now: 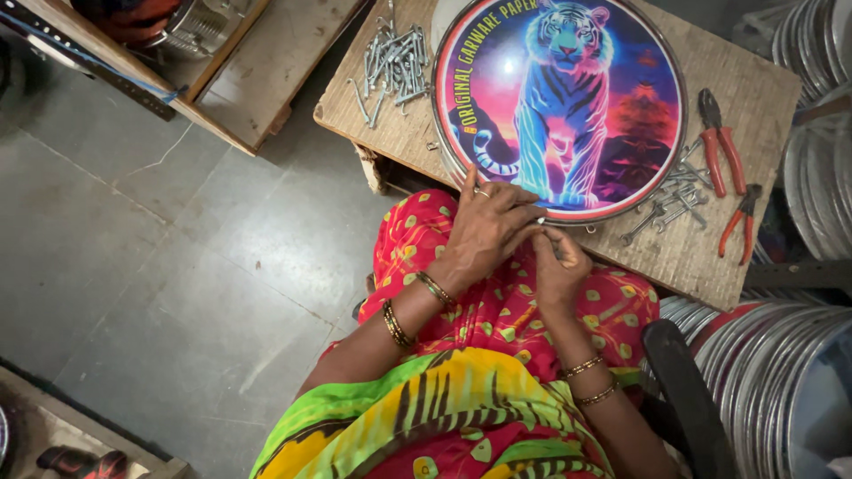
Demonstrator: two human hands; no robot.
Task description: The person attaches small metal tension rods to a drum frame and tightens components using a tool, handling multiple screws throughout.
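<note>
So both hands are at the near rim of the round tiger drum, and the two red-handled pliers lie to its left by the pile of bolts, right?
Not quite. The head view shows the pliers lying right of the drum, away from the bolts, which are on its left. Both the left hand and right hand are at the near rim.

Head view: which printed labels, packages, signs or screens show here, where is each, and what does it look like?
Printed drum skin: on the wooden table, round, metal-rimmed, blue tiger on pink-purple ground, yellow lettering along its left edge; left hand rests on its near rim.
No packages, signs or screens show.
</note>
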